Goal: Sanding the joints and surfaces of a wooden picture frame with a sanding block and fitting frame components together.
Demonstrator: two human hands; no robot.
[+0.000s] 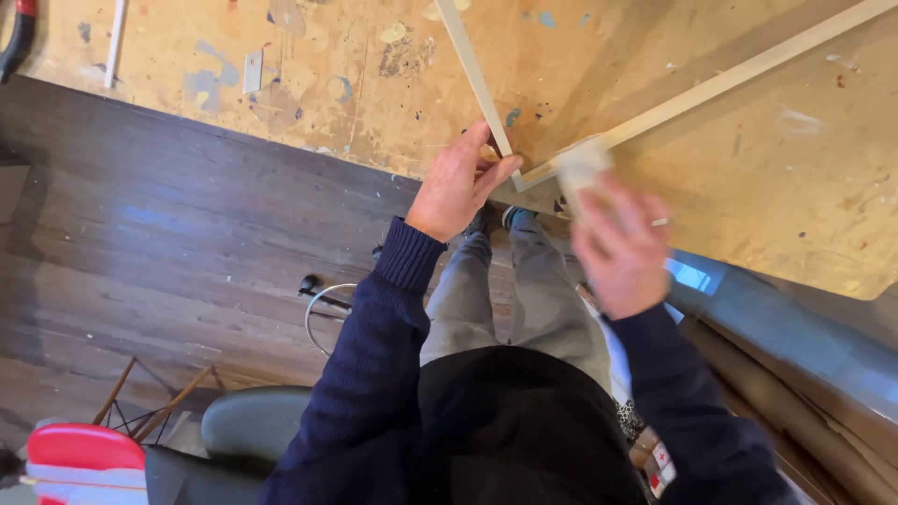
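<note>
- Frame strips, pale wood, meet in a corner (520,178) near the front edge of the paint-spattered plywood surface (374,84); both strips run off the top of the picture.
- Far left: dark floor (168,243), a red-and-white object (79,458) cut off at the bottom edge, a green seat (253,425) partly hidden by the sleeve.
- Left hand (458,187) pinches the left strip (472,75) just above the corner, thumb on one side, fingers on the other.
- Right hand (622,248) is motion-blurred, fingers closed around a pale block (582,166) that lies against the right strip (739,75) by the corner; whether block touches wood, cannot tell.
- Lower right: rolled tubes (804,411), half out of view.
</note>
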